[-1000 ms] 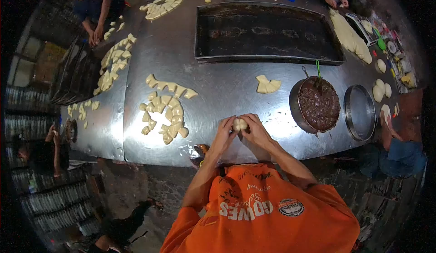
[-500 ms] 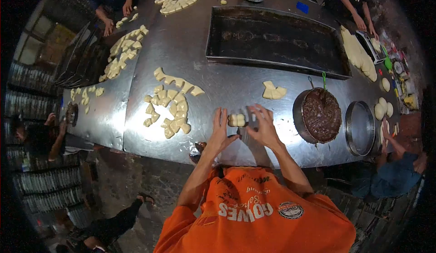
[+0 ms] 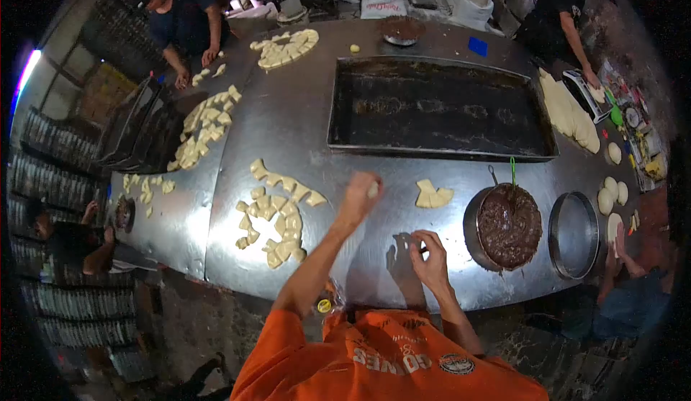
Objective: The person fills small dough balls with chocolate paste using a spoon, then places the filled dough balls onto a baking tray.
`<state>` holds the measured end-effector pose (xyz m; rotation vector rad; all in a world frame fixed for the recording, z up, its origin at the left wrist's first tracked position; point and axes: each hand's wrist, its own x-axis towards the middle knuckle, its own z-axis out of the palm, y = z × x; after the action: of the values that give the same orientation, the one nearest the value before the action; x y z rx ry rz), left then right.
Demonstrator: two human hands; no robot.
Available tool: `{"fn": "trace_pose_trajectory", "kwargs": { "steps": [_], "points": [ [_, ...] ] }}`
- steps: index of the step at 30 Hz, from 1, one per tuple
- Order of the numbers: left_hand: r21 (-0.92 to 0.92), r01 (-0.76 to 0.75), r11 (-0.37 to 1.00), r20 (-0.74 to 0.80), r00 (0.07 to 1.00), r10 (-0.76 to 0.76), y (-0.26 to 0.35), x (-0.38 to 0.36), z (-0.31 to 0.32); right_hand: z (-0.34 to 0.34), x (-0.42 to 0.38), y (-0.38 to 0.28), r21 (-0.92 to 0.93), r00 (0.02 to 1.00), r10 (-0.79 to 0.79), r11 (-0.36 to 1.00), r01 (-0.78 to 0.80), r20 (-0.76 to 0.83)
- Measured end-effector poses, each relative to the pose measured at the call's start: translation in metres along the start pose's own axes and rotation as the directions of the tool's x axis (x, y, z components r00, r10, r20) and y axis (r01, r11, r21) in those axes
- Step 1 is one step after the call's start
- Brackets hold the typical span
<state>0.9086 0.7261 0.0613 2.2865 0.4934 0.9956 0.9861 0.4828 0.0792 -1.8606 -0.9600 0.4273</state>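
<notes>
My left hand is lifted over the steel table, closed round a small pale dough piece that shows at its fingertips. Above the table's near side, my right hand has its thumb and finger curled into a pinch; whatever is between the tips is too small to make out. To the left lie several cut dough pieces, partly joined in strips. A fan-shaped dough piece rests beyond my right hand. Right of it stands a round pan of brown filling with a green-handled tool in it.
A large dark baking tray sits behind my hands. An empty metal ring-like pan lies at right, near round dough balls. Co-workers handle dough at the far left, far right and right edge.
Both hands were around a small dough piece on the table. My left hand has lifted forward with a dough piece; my right hand has drawn back into a pinch. The view tilted up.
</notes>
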Motion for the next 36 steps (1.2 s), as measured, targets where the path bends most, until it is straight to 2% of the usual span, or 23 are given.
{"fn": "trace_pose_trajectory", "kwargs": {
  "steps": [1, 4, 6, 7, 9, 10, 11, 13, 15, 16, 17, 19, 21, 23, 24, 25, 27, 31, 32, 35, 36],
  "points": [
    [-0.003, 0.004, 1.000, -0.066, 0.998, -0.005, -0.008, 0.034, -0.010, -0.004, 0.001, 0.000, 0.001, 1.000, -0.004, 1.000, 0.004, -0.009],
    [0.068, 0.026, 0.997, 0.007, 1.000, -0.027, -0.051, 0.106, -0.018, -0.012, 0.002, 0.006, 0.036, 0.999, 0.048, 0.998, -0.047, -0.017],
    [0.150, 0.163, 0.975, 0.307, 0.930, -0.202, -0.088, 0.130, -0.008, -0.016, 0.006, 0.007, 0.014, 0.996, 0.089, 0.996, -0.089, 0.012],
    [0.145, 0.161, 0.976, 0.306, 0.931, -0.198, -0.103, 0.136, 0.000, -0.021, 0.009, 0.005, -0.010, 0.990, 0.135, 0.991, -0.135, 0.044],
    [0.183, 0.233, 0.955, 0.373, 0.883, -0.286, -0.128, 0.146, 0.016, -0.023, 0.015, 0.002, -0.007, 0.979, 0.199, 0.980, -0.199, 0.052],
    [0.188, 0.349, 0.918, 0.520, 0.757, -0.395, -0.134, 0.156, 0.014, -0.023, 0.018, 0.001, -0.005, 0.978, 0.204, 0.979, -0.204, 0.049],
    [0.183, 0.352, 0.918, 0.531, 0.750, -0.393, -0.134, 0.155, 0.021, -0.023, 0.018, 0.000, -0.003, 0.975, 0.216, 0.976, -0.216, 0.049],
    [0.563, 0.225, 0.795, 0.386, 0.779, -0.494, -0.124, 0.146, 0.032, -0.025, 0.018, -0.002, -0.004, 0.966, 0.251, 0.968, -0.251, 0.054],
    [0.588, 0.169, 0.791, 0.422, 0.770, -0.478, -0.114, 0.154, 0.026, -0.027, 0.014, -0.002, -0.031, 0.969, 0.236, 0.972, -0.234, 0.079],
    [0.590, 0.158, 0.792, 0.349, 0.834, -0.427, -0.095, 0.157, 0.025, -0.030, 0.013, -0.006, -0.021, 0.965, 0.242, 0.970, -0.241, 0.103],
    [0.498, 0.146, 0.855, 0.232, 0.927, -0.293, -0.075, 0.156, 0.026, -0.031, 0.011, -0.005, -0.020, 0.958, 0.271, 0.963, -0.270, 0.089],
    [0.214, 0.077, 0.974, 0.046, 0.995, -0.089, -0.044, 0.140, 0.035, -0.032, 0.011, -0.004, 0.008, 0.963, 0.239, 0.970, -0.242, 0.123],
    [-0.045, 0.129, 0.991, 0.091, 0.988, -0.125, 0.008, 0.106, 0.040, -0.035, 0.015, -0.003, -0.019, 0.961, 0.243, 0.970, -0.242, 0.134],
    [-0.085, 0.209, 0.974, 0.257, 0.949, -0.181, 0.023, 0.047, 0.069, -0.035, 0.022, 0.000, -0.096, 0.983, 0.166, 0.983, -0.158, 0.079],
    [0.045, 0.250, 0.967, 0.295, 0.922, -0.252, 0.026, 0.018, 0.089, -0.035, 0.026, -0.002, -0.050, 0.981, 0.183, 0.982, -0.180, 0.064],
    [0.180, 0.293, 0.939, 0.318, 0.886, -0.337, 0.030, -0.006, 0.106, -0.038, 0.028, -0.006, -0.058, 0.992, 0.124, 0.991, -0.122, 0.033],
    [0.233, 0.294, 0.927, 0.167, 0.927, -0.336, 0.047, -0.032, 0.127, -0.040, 0.029, -0.006, -0.107, 0.998, 0.061, 0.992, -0.063, -0.019],
    [0.128, 0.407, 0.904, 0.128, 0.898, -0.422, 0.073, -0.023, 0.143, -0.041, 0.024, -0.016, -0.095, 0.999, 0.016, 0.995, -0.020, -0.038],
    [-0.042, 0.485, 0.874, 0.183, 0.863, -0.470, 0.071, -0.021, 0.143, -0.039, 0.023, -0.017, -0.089, 0.999, -0.004, 0.996, 0.000, -0.045],
    [-0.103, 0.499, 0.861, 0.194, 0.859, -0.474, 0.047, -0.043, 0.124, -0.039, 0.018, -0.012, -0.045, 0.999, 0.003, 0.999, -0.004, -0.035],
    [-0.062, 0.608, 0.792, 0.254, 0.777, -0.576, 0.037, -0.052, 0.104, -0.040, 0.018, -0.016, -0.018, 0.999, 0.028, 0.999, -0.029, -0.034]
  ]
}}
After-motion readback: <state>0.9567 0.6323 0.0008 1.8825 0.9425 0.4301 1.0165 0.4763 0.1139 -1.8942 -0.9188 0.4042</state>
